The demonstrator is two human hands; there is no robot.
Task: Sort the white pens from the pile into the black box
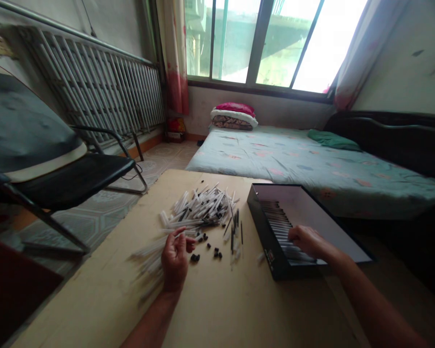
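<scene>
My left hand (174, 261) is just above the table, palm turned up and fingers curled in. Whatever is in its fingers, if anything, is too small to make out. Small black caps (195, 258) lie to its right, and clear plastic tubes (150, 256) lie under and left of it. Reaching into a black box (261, 232) with a white lining, my right hand (307, 241) has its fingers closed at a row of slim grey-and-dark sticks (275, 217) that look like pens. The fingertips' contents are hidden.
A heap of white tubes and dark pieces (210, 205) covers the table's (217, 309) far part. Thin dark rods (233, 237) lie between heap and box. Behind the table is a bed (246, 150); at left stands a black chair (83, 174) before a radiator (105, 82).
</scene>
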